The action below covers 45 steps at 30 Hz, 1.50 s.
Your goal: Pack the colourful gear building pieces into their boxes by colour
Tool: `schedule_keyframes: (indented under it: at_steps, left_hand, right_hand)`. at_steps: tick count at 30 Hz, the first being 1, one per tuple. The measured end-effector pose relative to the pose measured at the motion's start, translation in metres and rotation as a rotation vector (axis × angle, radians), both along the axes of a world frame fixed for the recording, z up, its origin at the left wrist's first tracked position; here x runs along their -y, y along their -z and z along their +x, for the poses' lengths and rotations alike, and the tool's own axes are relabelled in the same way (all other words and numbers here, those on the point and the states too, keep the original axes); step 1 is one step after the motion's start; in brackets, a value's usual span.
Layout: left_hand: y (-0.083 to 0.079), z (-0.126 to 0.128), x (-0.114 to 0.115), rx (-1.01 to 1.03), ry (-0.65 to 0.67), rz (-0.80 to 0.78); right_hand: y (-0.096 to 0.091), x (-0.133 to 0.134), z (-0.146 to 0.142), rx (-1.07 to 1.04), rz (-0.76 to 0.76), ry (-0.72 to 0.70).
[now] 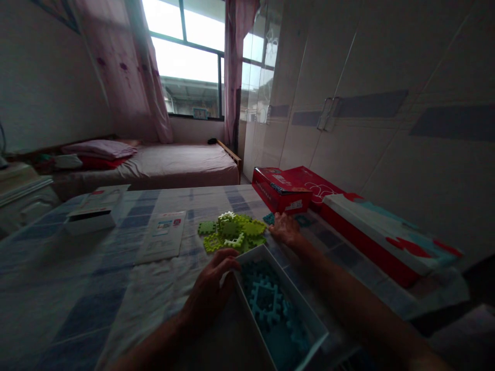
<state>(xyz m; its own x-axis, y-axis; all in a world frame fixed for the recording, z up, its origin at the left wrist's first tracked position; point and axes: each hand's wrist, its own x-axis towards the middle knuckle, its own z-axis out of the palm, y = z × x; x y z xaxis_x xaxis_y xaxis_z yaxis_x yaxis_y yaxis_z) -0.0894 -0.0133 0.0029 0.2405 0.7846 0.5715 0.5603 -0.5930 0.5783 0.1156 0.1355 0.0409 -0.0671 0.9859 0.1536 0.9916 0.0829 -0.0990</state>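
An open white box (255,252) lies before me, holding several toothed blue interlocking pieces (266,301). My left hand (211,283) grips its far left corner, with the thumb by the rim. Beyond the box, my right hand (284,228) is closed with its fingertips down at a small blue interlocking piece (268,219) on the cloth; the hand partly hides it. Another blue piece (302,220) lies just right of that hand. To the left is a heap of yellow-green interlocking pieces (230,229), some solid and some frame-shaped.
A checked cloth (88,288) covers the table. At the right stand a red box (280,190) and a long red-and-white box (371,239). A printed leaflet (162,234) and another white box (96,208) lie on the left. Behind are a bed (174,159) and a wardrobe (348,62).
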Motion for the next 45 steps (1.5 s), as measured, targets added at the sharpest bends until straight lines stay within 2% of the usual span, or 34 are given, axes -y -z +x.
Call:
schedule_keyframes:
  at_steps: [7,9,11,13,16,18,20,24,29,35,42,45]
  left_hand:
    - [-0.001,0.000,0.001,-0.003,-0.001,-0.003]
    - [-0.002,0.000,0.002,-0.001,0.001,-0.008]
    - [-0.003,0.000,0.003,0.007,0.002,-0.014]
    - [-0.005,0.001,0.003,0.015,0.006,-0.025]
    - [-0.007,0.002,0.003,0.027,0.013,-0.041]
    - [-0.007,0.002,0.003,0.033,0.019,-0.039]
    - [-0.008,0.002,0.003,0.035,0.019,-0.035]
    - [-0.005,0.001,0.003,0.027,0.025,-0.024]
    - [-0.004,0.000,0.002,0.021,0.019,0.000]
    - [-0.013,0.002,0.008,0.010,-0.015,0.101]
    - [-0.017,0.002,0.013,0.023,0.029,0.155]
    - [-0.016,0.001,0.013,0.031,0.023,0.150]
  right_hand:
    - [-0.002,0.014,0.032,-0.011,0.002,-0.093]
    - [-0.010,0.017,0.043,-0.065,0.018,-0.101]
    - [-0.023,0.025,0.055,-0.206,-0.016,-0.157]
    - [-0.038,0.040,0.065,-0.500,-0.139,-0.301]
    - [-0.060,0.075,0.071,-0.912,-0.422,-0.565]
    - [-0.071,0.098,0.066,-0.921,-0.590,-0.671]
    - [-0.077,0.115,0.057,-0.806,-0.656,-0.723]
    - [-0.071,0.119,0.041,-0.625,-0.506,-0.796]
    - [-0.054,0.101,0.036,-0.621,-0.372,-0.693]
    - [-0.050,0.105,0.022,-0.593,-0.192,-0.634]
    - [-0.043,0.100,0.006,-0.737,-0.242,-0.581]
    - [-0.042,0.101,0.004,-0.681,-0.248,-0.608]
